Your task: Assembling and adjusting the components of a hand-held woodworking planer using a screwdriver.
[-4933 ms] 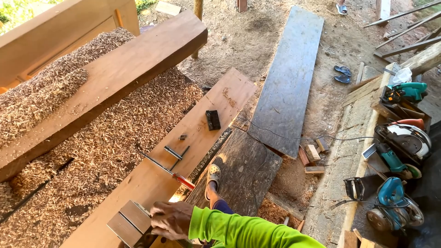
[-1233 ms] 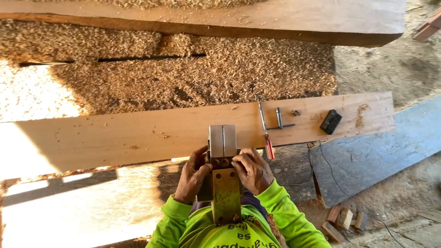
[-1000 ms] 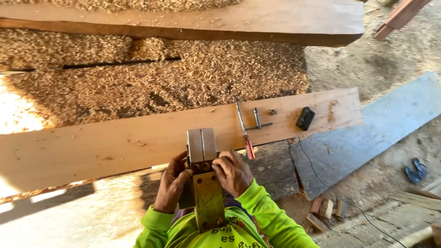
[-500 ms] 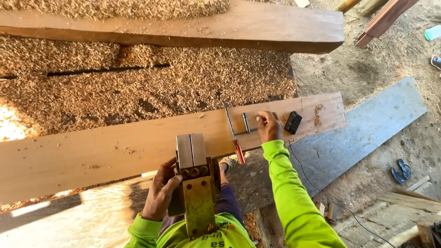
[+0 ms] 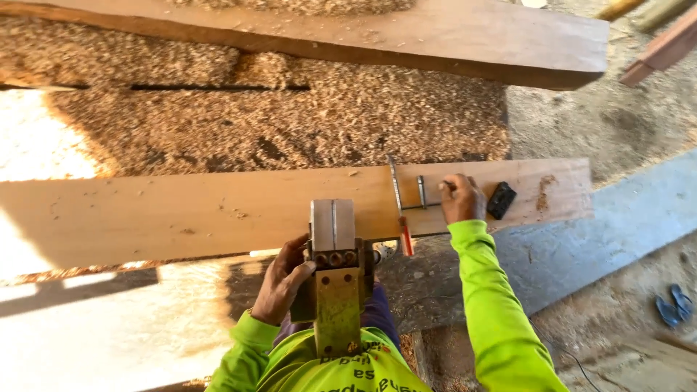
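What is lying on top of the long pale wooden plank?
On the long pale wooden plank: a metal square, a small black block, a grey metal jig. The right hand covers whatever it grips.

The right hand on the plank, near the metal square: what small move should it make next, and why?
Probably close the fingers on the metal square and lift it. The right hand rests on the plank touching the square's short arm, not visibly gripping it. The left hand steadies the clamp tool at the plank's near edge, so only the right is free.
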